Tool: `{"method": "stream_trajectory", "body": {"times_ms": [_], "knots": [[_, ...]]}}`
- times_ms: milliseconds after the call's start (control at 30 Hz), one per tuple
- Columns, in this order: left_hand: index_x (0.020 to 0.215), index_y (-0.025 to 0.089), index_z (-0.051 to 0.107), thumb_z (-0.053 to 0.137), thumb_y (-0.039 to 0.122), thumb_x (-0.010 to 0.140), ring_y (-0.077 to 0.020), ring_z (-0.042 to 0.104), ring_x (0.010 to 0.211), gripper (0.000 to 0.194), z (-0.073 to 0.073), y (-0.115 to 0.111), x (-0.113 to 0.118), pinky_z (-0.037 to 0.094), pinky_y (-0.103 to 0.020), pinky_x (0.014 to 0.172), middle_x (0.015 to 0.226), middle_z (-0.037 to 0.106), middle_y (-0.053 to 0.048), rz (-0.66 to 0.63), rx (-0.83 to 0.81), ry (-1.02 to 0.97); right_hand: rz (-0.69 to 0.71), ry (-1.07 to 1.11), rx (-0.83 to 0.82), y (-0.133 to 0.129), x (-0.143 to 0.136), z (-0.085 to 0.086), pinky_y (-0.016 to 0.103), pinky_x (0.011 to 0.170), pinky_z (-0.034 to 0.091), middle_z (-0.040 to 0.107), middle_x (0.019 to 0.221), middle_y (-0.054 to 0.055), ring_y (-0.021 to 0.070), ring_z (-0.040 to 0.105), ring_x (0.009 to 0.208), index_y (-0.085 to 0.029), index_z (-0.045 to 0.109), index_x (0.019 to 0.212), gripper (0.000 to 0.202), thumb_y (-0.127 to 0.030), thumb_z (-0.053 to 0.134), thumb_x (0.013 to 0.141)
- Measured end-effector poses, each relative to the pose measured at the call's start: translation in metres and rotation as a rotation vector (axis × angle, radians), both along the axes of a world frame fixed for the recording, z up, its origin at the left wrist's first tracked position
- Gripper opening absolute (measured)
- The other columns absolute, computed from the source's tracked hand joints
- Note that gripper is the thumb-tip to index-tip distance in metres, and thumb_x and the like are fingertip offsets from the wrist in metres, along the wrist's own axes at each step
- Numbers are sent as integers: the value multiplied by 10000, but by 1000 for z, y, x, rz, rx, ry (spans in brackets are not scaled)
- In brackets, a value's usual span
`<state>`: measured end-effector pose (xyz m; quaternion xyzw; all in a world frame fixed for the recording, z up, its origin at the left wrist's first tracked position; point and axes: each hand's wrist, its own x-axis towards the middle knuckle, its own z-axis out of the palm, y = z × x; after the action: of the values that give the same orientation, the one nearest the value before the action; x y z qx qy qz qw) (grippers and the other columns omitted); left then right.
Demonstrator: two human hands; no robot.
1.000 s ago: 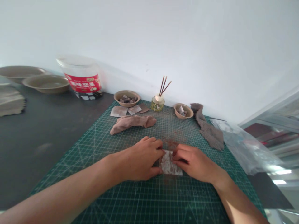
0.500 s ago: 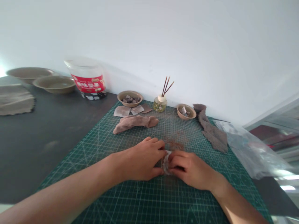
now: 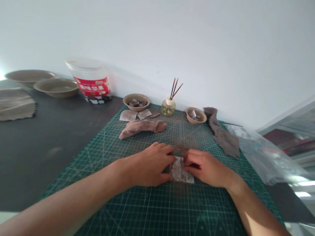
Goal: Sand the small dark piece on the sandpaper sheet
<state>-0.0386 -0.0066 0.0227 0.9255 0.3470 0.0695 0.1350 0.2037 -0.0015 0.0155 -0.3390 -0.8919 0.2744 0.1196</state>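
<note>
A small grey-white crumpled sheet [image 3: 181, 173] lies on the green cutting mat [image 3: 157, 209], its lower right corner flat; whether it is paper or cloth I cannot tell. My left hand [image 3: 154, 166] grips its left edge, thumb at the lower end and fingers at the upper end. My right hand [image 3: 208, 167] pinches its upper right part, the fingertips bent together and partly hiding it. Reddish-brown dust [image 3: 185, 146] is smeared on the mat just beyond the hands.
Beyond my left hand lies a rolled brown cloth [image 3: 142, 127], with flat sandpaper-like pieces [image 3: 128, 115] behind it. Farther back stand a bowl of stone-like chips [image 3: 136, 103], a reed diffuser [image 3: 168, 107] and a smaller bowl [image 3: 196, 115]. A brown cloth strip [image 3: 225, 139] and clear plastic [image 3: 265, 157] lie right.
The sheet was bunched upright between both hands; now it is spread flatter on the mat. My right hand has moved slightly right and away from me, while my left has barely moved.
</note>
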Motion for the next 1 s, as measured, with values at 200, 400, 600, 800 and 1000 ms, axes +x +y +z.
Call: {"method": "stream_trajectory", "body": {"times_ms": [200, 400, 600, 800, 1000], "knots": [[1112, 232, 680, 696, 422, 873, -271, 577, 1083, 305, 1, 0, 0, 416, -409, 981, 1125, 617, -67, -9, -5, 28, 28, -4, 60, -6, -4, 0, 269, 815, 497, 671, 989, 19, 153, 643, 911, -209, 676, 920, 82, -161, 618, 953], [1183, 257, 673, 680, 425, 884, -274, 586, 1090, 343, -1, 1, 0, 405, -440, 1007, 1179, 614, -62, 10, -15, 18, 86, -43, 99, -2, 2, 1, 248, 756, 480, 672, 925, 2, 137, 640, 844, -204, 669, 870, 77, -180, 651, 941], [1180, 259, 677, 702, 416, 869, -276, 584, 1099, 350, 0, 1, 0, 405, -439, 1010, 1179, 615, -60, 11, -25, 15, 6, -100, 236, -3, -1, -1, 294, 756, 463, 664, 859, 21, 171, 622, 841, -193, 659, 839, 101, -196, 656, 940], [1139, 231, 677, 703, 412, 872, -281, 583, 1092, 324, 5, 0, 1, 422, -437, 1002, 1150, 608, -70, 1, -34, 49, -28, -61, 213, -6, -1, -4, 301, 770, 466, 659, 906, 22, 176, 615, 870, -202, 653, 862, 93, -190, 633, 952], [1141, 220, 676, 693, 420, 879, -277, 590, 1081, 329, 7, 0, 1, 431, -428, 996, 1142, 610, -75, -8, -36, 51, 96, -49, 85, -8, -3, -1, 270, 760, 471, 661, 953, 1, 149, 625, 862, -218, 661, 890, 83, -152, 642, 937]]}}
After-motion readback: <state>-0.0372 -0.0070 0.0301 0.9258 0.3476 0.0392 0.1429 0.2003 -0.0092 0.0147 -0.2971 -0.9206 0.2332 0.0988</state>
